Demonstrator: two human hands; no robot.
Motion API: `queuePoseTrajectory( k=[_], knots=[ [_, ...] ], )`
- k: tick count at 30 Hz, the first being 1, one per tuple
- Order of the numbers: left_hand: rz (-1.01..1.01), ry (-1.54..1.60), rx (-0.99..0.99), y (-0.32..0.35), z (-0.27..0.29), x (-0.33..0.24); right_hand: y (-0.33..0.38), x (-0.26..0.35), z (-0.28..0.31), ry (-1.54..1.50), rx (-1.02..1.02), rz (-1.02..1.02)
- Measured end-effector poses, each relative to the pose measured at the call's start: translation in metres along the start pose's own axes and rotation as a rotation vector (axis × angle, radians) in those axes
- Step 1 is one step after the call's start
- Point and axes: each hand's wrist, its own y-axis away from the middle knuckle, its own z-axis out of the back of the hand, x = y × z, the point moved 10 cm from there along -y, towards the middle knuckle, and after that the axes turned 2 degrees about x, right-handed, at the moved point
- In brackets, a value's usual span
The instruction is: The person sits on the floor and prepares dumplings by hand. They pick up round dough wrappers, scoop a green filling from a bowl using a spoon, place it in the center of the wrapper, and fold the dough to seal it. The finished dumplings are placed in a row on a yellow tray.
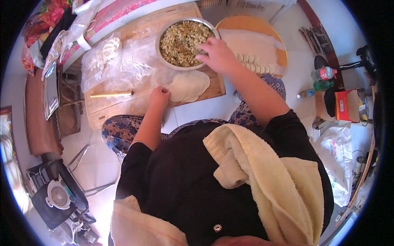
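Filling bowl [184, 41] behind wrappers [189, 86] on board [123, 102]

Metal bowl [161, 48]: silver, filling speckled green and tan. Dough wrappers [189, 86]: off-white. Board [139, 28]: pale wood. Round tray [280, 53]: orange rim. Towel [262, 172]: cream. Rolling pin [111, 94]: yellowish. Trousers [119, 129]: dark blue, floral pattern.

head view | worn on head | looks steeply down | close over wooden board [123, 102]

Shiny metal bowl [164, 30], floury matt wooden board [143, 28], soft pale dough wrappers [189, 86], nubby cloth towel [262, 172].
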Motion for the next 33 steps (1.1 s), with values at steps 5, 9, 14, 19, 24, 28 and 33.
queuePoseTrajectory(
  k=[5,9,14,19,24,28,33],
  knots=[
    [0.055,0.299,-0.13,-0.016,-0.009,0.041,-0.012,-0.018,-0.046,0.091,0.325,-0.1],
    [0.068,0.246,-0.004,0.005,-0.002,0.017,-0.016,-0.014,-0.047,0.105,0.406,-0.119],
    [-0.165,-0.217,-0.003,0.01,0.011,-0.012,-0.024,-0.027,-0.052,0.177,0.408,-0.136],
    [0.102,1.564,0.068,0.001,0.023,-0.026,-0.026,-0.038,-0.003,0.087,0.222,-0.244],
    [0.338,2.13,0.066,-0.014,0.016,-0.053,-0.032,-0.044,-0.027,0.098,0.197,-0.253],
    [0.239,2.098,0.039,-0.025,0.022,-0.065,-0.036,-0.027,-0.048,0.043,0.229,-0.184],
    [0.083,2.147,0.318,-0.02,0.029,-0.091,-0.029,-0.023,-0.055,-0.147,0.222,-0.254]
  ],
)
